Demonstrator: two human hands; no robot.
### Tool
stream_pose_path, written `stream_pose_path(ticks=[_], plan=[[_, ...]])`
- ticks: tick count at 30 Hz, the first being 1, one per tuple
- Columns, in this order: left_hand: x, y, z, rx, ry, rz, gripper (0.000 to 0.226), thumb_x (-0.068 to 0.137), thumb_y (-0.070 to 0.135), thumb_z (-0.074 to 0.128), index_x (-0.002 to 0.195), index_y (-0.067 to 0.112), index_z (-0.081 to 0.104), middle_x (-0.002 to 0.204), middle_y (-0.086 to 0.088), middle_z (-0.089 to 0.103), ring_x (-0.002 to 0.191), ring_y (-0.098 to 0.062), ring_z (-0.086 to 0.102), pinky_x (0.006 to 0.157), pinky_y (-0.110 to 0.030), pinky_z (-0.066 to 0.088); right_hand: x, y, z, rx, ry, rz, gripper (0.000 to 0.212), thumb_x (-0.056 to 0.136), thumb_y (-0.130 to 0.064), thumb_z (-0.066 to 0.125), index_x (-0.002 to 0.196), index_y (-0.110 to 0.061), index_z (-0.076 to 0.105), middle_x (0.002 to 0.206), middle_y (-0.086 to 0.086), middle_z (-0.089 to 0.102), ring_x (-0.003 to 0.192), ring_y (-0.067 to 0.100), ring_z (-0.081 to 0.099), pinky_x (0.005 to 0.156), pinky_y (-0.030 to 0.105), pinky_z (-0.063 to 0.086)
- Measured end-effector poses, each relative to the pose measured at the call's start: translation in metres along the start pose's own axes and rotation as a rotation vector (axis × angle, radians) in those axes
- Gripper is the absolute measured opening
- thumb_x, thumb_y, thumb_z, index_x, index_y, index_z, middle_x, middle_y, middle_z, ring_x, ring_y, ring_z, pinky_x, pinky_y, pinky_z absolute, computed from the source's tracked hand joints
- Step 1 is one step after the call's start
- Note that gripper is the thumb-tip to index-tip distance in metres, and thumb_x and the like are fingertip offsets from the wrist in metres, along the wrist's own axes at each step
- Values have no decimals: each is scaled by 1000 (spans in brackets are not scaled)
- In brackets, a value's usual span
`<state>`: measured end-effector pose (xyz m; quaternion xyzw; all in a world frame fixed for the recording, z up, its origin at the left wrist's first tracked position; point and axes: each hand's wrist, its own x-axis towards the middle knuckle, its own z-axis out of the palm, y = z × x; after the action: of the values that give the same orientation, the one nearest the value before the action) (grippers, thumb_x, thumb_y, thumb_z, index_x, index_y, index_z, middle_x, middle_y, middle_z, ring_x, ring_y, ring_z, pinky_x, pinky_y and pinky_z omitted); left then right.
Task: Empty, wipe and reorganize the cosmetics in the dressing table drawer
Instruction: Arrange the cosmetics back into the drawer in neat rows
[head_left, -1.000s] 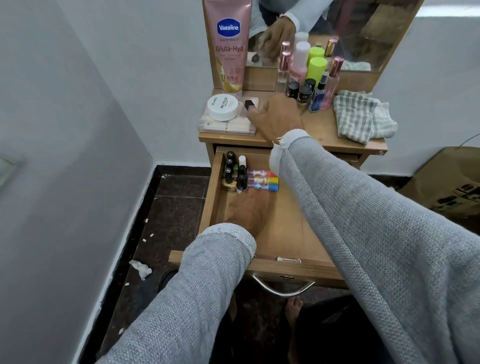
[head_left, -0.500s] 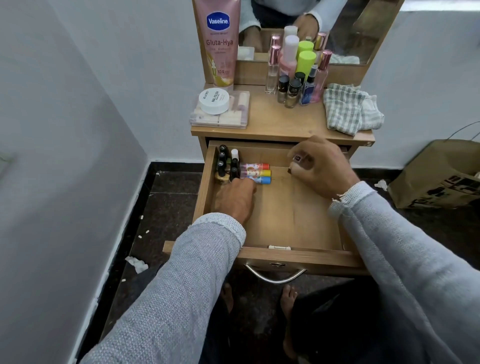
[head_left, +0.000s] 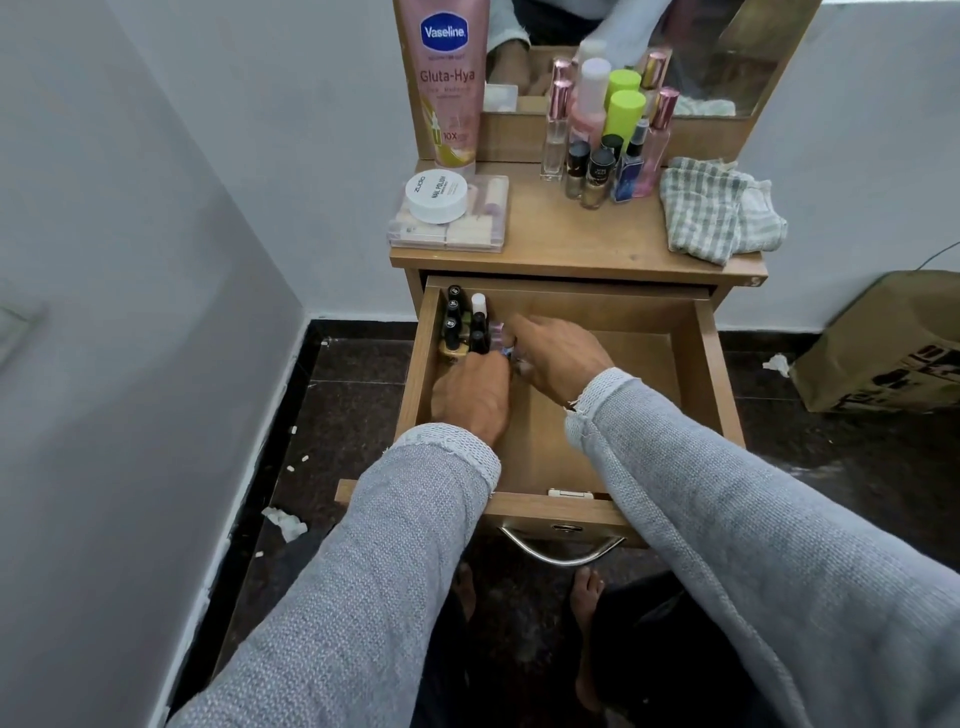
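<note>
The wooden drawer (head_left: 696, 374) is pulled out below the dressing table top (head_left: 582, 244). Several small dark-capped bottles (head_left: 460, 322) stand packed in its far left corner. My left hand (head_left: 470, 397) lies palm down on the drawer floor just in front of them, its fingertips hidden. From the right, my right hand (head_left: 558, 358) reaches to the same corner, fingers pinched on a small cosmetic item beside the bottles. It covers the coloured tubes lying there.
On the table top stand a pink Vaseline tube (head_left: 447, 83), a white jar (head_left: 436, 196) on a clear box, a cluster of perfume and polish bottles (head_left: 605, 135) and a checked cloth (head_left: 719, 213). A brown paper bag (head_left: 883, 348) sits on the floor at right.
My right hand came down from the table top with a small item and moved left across the drawer to the bottles. My left hand stayed in the drawer's left part.
</note>
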<state>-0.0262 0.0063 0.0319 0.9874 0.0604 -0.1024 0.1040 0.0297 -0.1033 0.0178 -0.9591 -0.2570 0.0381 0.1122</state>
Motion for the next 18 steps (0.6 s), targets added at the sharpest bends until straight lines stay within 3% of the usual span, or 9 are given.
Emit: stream_pose_path(ticks=[3,6,10,15,18], plan=[[0,0,2,37,0,21,23,99,10,50,120,9,60,118,-13,64,108,-30,61,84,-39,49,2,3,5,80,-8,-7,19,88,-14,55,106,-19,52,102,8,63,91,32,59,67,34,42],[-1,0,4,42,-14,38,22,99,12,52,119,9,60,117,-13,63,106,-31,61,85,-41,51,1,7,6,162,-22,23,25,87,-17,63,111,-15,56,108,8,63,98,30,59,78,36,48],[-1,1,6,28,-38,133,24,97,12,55,119,9,63,115,-12,64,106,-32,61,85,-39,49,-8,23,0,179,17,129,31,82,-19,71,110,-14,58,105,4,57,93,25,57,78,31,47],[-1,7,9,-4,-117,284,30,94,5,52,121,11,64,116,-11,65,104,-28,62,87,-36,48,-32,51,4,172,-81,357,12,85,-17,67,95,-19,60,99,4,64,89,24,62,84,36,53],[0,7,11,16,-133,290,34,94,2,51,125,11,62,120,-12,62,107,-28,60,87,-38,49,-30,52,8,196,-112,418,5,85,-17,68,85,-13,65,89,7,68,84,25,65,79,32,53]])
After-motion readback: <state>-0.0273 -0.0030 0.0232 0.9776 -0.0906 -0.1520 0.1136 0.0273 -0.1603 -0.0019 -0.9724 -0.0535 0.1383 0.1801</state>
